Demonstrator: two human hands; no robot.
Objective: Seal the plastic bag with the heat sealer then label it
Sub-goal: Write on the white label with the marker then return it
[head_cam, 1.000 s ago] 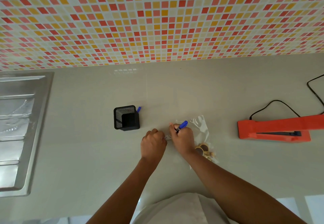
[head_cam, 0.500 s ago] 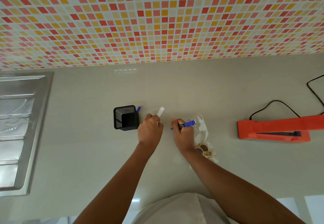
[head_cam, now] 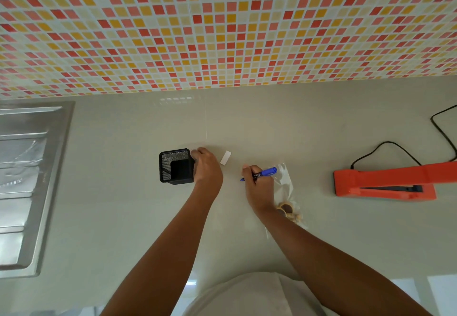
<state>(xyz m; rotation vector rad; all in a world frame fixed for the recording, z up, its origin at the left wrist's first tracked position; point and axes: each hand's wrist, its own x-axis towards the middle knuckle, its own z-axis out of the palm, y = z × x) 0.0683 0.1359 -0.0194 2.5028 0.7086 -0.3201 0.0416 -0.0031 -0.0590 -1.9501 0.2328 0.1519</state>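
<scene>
A clear plastic bag (head_cam: 285, 183) lies on the grey counter (head_cam: 123, 217) with small round brown items (head_cam: 288, 210) at its near end. My right hand (head_cam: 258, 189) rests on the bag's left edge and grips a blue marker (head_cam: 265, 172), tip pointing left. A small white label strip (head_cam: 225, 157) lies on the counter between my hands. My left hand (head_cam: 207, 168) is curled against the right side of a black mesh pen holder (head_cam: 175, 166); what its fingers touch is hidden. The orange heat sealer (head_cam: 383, 182) sits to the right, arm raised.
A steel sink and drainer (head_cam: 29, 187) fills the left edge. The sealer's black cord (head_cam: 385, 146) loops toward the right back. A mosaic tile wall (head_cam: 222, 31) bounds the counter at the back.
My left hand lifted the white strip away from the bag, left it on the counter, and moved left to the pen holder. My right hand tilted the marker toward horizontal.
</scene>
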